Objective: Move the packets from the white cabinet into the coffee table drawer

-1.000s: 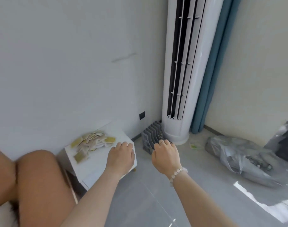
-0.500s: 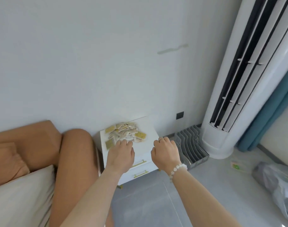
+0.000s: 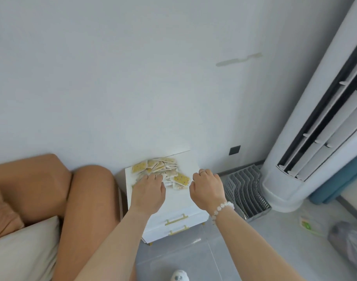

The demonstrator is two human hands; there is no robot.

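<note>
yellow-and-white packets (image 3: 161, 171) heaped atop white cabinet (image 3: 179, 203).

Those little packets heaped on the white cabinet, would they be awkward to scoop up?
Probably light: the packets look small and thin. They lie loose and overlapping, so a push would likely slide them apart across the smooth white cabinet top. They look like soft, flat pouches rather than stiff cards, so a handful may fan out or slip.
</note>
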